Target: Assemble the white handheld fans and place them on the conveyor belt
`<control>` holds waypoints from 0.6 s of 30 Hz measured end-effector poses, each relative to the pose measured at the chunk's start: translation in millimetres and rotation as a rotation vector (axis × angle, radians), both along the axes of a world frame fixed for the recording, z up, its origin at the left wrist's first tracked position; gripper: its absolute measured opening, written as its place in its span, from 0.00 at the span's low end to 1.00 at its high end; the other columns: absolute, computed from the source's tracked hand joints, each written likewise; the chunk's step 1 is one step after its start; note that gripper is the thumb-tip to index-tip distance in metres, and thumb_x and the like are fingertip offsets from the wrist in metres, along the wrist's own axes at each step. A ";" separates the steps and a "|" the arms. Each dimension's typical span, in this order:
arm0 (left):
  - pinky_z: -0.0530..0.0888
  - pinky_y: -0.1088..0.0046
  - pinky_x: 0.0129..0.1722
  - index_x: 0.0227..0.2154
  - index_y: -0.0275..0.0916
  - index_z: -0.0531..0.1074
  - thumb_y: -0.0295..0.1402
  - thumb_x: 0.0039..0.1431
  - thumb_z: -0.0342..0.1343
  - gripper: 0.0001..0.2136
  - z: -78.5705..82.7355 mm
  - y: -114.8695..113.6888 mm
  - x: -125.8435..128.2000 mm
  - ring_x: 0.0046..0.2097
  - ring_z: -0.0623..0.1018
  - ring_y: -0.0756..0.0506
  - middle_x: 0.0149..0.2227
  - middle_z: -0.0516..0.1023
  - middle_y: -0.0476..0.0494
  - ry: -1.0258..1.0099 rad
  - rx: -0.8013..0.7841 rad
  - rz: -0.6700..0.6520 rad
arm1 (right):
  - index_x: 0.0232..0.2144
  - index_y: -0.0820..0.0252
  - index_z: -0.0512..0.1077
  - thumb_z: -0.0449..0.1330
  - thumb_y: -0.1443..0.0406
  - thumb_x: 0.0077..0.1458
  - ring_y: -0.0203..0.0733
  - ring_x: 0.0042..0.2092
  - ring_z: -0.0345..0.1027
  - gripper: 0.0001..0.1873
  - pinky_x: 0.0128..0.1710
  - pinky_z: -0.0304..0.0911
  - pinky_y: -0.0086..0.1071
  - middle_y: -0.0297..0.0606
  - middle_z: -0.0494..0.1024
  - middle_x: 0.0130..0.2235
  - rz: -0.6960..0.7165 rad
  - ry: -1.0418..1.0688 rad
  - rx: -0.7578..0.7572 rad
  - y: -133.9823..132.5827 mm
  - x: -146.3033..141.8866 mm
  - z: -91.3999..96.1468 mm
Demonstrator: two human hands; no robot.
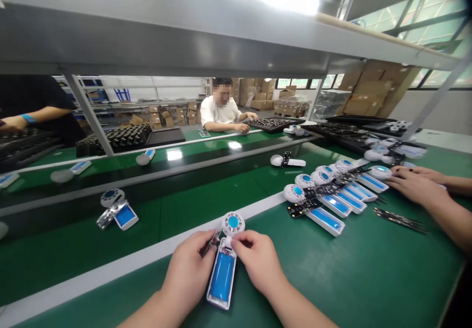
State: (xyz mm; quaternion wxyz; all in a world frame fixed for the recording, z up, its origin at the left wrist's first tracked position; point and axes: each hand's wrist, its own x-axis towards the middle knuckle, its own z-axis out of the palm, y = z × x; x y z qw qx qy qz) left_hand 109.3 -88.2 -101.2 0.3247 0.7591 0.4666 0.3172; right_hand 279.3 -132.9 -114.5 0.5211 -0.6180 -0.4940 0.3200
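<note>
1. Fan-shaped handheld unit lay open between both hands over green benchtop.
2. Left hand gripped a circuit board; right hand pinched a white piece at the neck.
3. It looked light and stiff, its wiring fragile; shell edges seemed the safest hold.
4. Handle shell contained a blue cell; a black tray near the co-worker held small dark parts.
</note>
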 end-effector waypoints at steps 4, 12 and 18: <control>0.78 0.70 0.47 0.40 0.48 0.81 0.29 0.60 0.56 0.11 -8.1 -1.8 1.6 0.44 0.82 0.45 0.42 0.84 0.50 -0.051 0.188 -0.063 | 0.23 0.59 0.72 0.57 0.70 0.52 0.39 0.33 0.70 0.08 0.34 0.63 0.29 0.35 0.75 0.31 0.021 -0.074 0.065 -7.8 -11.0 5.3; 0.79 0.70 0.49 0.43 0.49 0.80 0.27 0.61 0.57 0.12 -19.4 -10.1 2.3 0.46 0.82 0.45 0.45 0.83 0.48 -0.132 0.340 -0.130 | 0.22 0.59 0.68 0.55 0.72 0.54 0.37 0.32 0.67 0.10 0.33 0.61 0.28 0.33 0.72 0.29 0.018 -0.119 0.022 -13.3 -19.4 6.9; 0.80 0.71 0.46 0.41 0.48 0.80 0.26 0.60 0.58 0.12 -18.1 -11.2 5.5 0.44 0.83 0.45 0.43 0.83 0.48 -0.122 0.355 -0.126 | 0.20 0.59 0.68 0.56 0.73 0.51 0.37 0.30 0.67 0.10 0.31 0.60 0.28 0.33 0.73 0.28 -0.032 -0.041 -0.031 -12.7 -16.6 6.7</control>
